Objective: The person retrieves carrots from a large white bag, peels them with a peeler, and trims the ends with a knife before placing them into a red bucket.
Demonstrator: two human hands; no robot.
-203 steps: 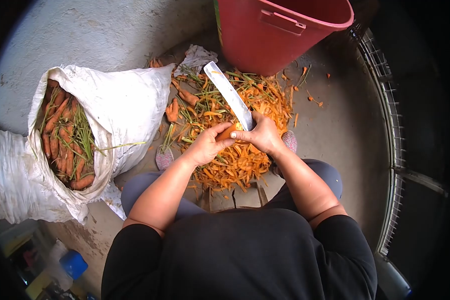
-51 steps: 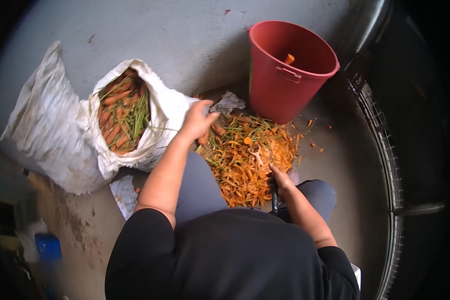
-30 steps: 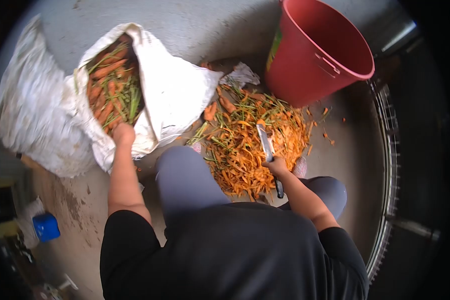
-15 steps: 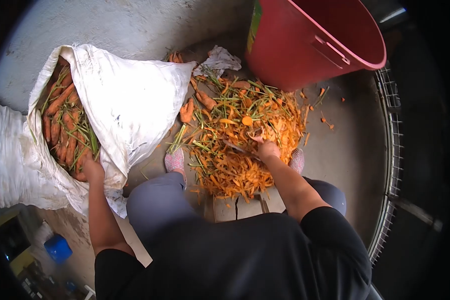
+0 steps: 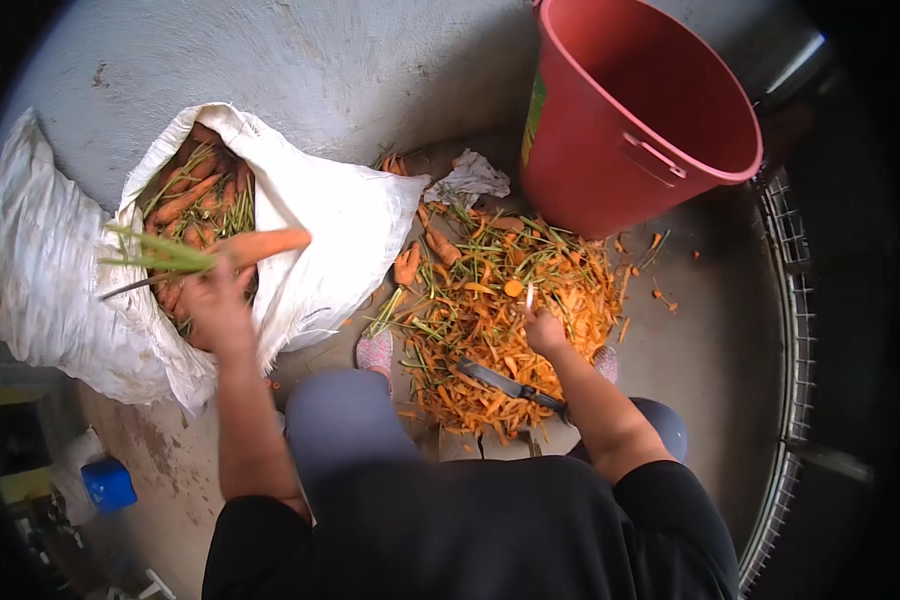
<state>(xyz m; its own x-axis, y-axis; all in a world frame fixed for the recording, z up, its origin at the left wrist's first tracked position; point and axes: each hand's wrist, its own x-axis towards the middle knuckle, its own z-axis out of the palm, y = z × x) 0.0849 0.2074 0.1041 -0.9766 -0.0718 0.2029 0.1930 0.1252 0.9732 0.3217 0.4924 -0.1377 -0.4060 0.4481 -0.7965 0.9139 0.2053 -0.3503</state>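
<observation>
My left hand (image 5: 215, 312), blurred by motion, grips a carrot (image 5: 265, 245) with green stems trailing to the left. It is held over the mouth of a white woven sack (image 5: 340, 205); more carrots (image 5: 185, 200) with stems lie inside. My right hand (image 5: 545, 332) is closed around a small pale tool (image 5: 530, 297) that looks like a peeler, above a heap of carrot peelings (image 5: 470, 315). Below that hand, a dark-handled knife (image 5: 510, 384) rests on the heap, its handle end close to my forearm.
A tall red bucket (image 5: 590, 150) stands behind the heap against the wall. Loose carrots (image 5: 407, 263) and a crumpled white rag (image 5: 470, 178) lie beside the sack. Wire mesh (image 5: 785, 240) borders the right side. My feet flank the peelings, and a blue container (image 5: 108, 485) is at lower left.
My left hand has come up out of the sack with a carrot. The knife, earlier near my right hand, now lies lower on the peelings. The view has shifted slightly.
</observation>
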